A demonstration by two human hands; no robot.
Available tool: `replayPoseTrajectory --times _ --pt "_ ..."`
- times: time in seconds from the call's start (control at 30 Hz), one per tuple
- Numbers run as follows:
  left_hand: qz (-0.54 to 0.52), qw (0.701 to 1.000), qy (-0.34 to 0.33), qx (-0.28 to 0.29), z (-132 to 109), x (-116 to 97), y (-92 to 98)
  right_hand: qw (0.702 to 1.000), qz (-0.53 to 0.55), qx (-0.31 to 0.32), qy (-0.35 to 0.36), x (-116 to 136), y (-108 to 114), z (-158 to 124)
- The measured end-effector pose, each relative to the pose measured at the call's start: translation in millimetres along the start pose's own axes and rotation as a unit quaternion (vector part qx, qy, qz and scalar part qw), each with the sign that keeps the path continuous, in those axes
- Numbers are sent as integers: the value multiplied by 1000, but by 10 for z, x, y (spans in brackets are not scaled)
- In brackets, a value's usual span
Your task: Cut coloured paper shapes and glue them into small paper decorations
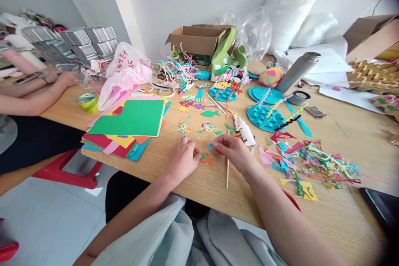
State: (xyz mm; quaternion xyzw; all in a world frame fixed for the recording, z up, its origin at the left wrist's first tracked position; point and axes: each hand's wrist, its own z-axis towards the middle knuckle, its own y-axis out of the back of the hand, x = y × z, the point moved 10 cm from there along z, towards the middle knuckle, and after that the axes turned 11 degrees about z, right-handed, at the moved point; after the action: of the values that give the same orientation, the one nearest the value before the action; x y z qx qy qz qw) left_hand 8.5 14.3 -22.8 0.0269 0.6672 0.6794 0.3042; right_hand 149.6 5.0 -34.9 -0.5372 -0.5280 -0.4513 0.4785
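My right hand pinches a small blue paper piece between thumb and forefinger just above the table. Curled and closed, my left hand rests on the wood; whatever its fingertips hold is too small to make out. Between the hands lies an orange paper starfish with a green paper bit beside my left fingertips. A thin wooden stick lies under my right wrist. Beyond the hands are two piles of tiny paper dots and a green paper fish.
Coloured paper sheets are stacked at left, paper scraps spread at right. A white glue bottle lies beyond my right hand. Blue discs, a steel flask and a cardboard box stand behind. Another person's hands are far left.
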Motion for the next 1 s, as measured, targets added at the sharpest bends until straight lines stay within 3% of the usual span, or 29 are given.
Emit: replayPoseTrajectory --times 0.33,0.7,1.0 --pt "4 997 -53 -56 -242 -176 61 993 115 12 -26 -46 -69 -24" --pt "-7 996 -71 -54 -331 -215 63 993 105 31 -44 -60 -133 -41" --pt "-31 995 -38 -91 -272 -103 117 994 94 51 -28 -15 -177 -46"
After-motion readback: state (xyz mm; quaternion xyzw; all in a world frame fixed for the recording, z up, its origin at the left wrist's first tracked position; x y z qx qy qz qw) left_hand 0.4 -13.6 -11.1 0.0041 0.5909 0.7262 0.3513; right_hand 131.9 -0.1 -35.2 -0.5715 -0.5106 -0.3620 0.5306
